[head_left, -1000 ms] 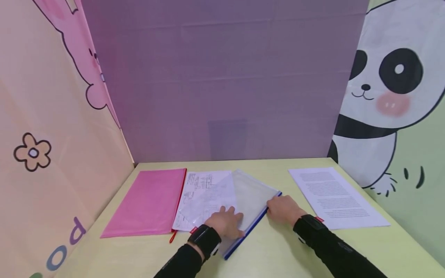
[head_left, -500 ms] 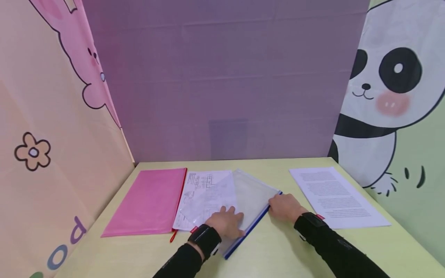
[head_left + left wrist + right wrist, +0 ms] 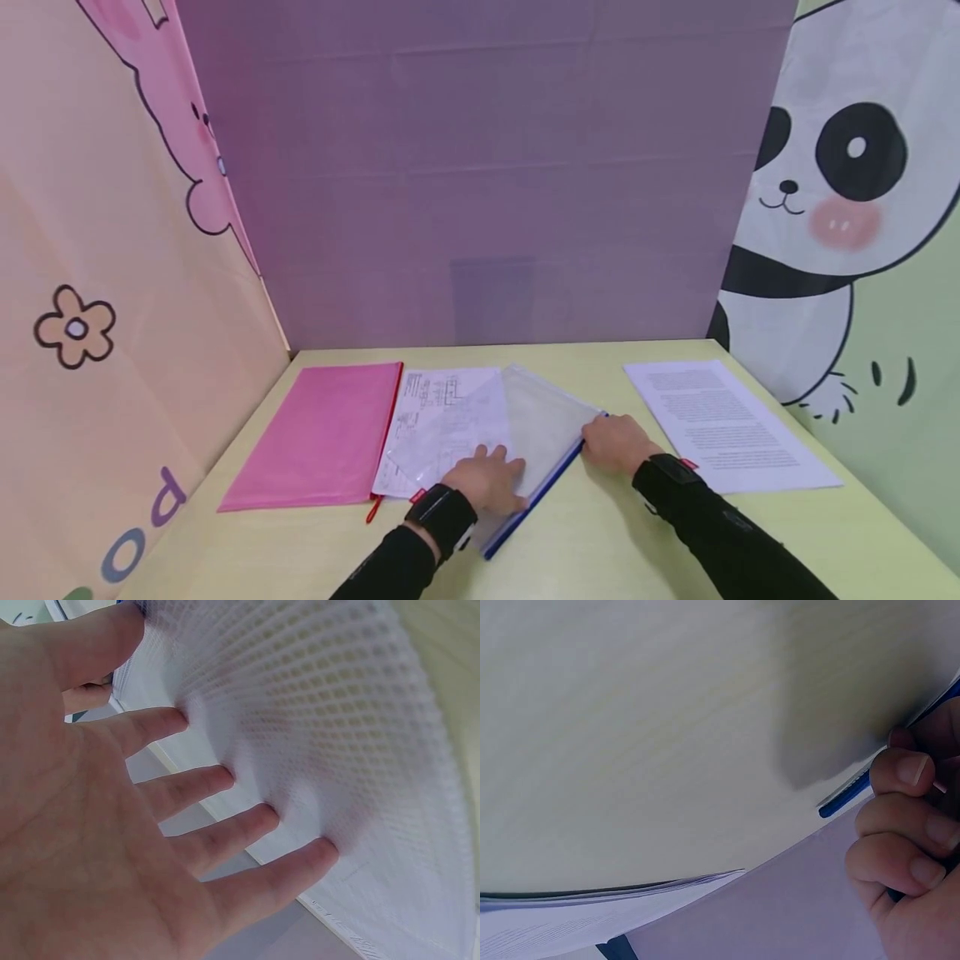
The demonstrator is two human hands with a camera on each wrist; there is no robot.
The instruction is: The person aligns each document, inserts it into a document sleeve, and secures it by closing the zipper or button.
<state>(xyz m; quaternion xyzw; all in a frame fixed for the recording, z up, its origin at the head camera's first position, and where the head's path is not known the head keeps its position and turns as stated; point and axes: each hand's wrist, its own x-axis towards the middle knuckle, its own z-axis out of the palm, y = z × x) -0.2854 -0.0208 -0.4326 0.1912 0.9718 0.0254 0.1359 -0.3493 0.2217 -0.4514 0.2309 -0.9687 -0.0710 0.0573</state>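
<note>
A clear mesh zipper pouch (image 3: 546,410) with a blue zipper edge (image 3: 546,490) lies slanted on the table, overlapping a sheet with printed drawings (image 3: 438,408). My left hand (image 3: 486,482) rests on the pouch with its fingers spread. In the left wrist view those straight fingertips touch the white mesh (image 3: 322,697). Near the far end of the zipper, my right hand (image 3: 618,444) pinches the blue edge. The right wrist view shows its curled fingers (image 3: 885,814), with the blue zipper end (image 3: 844,801) sticking out beyond them. Whatever sits between thumb and fingers is hidden.
A pink zipper pouch (image 3: 318,437) with a red zipper lies at the left of the table (image 3: 262,550). At the right lies a printed text sheet (image 3: 720,425), close to my right wrist. Printed walls stand at both sides, with a purple cloth (image 3: 487,175) behind.
My right hand has slid slightly along the blue zipper toward its far right end. The left hand and the papers stay where they were.
</note>
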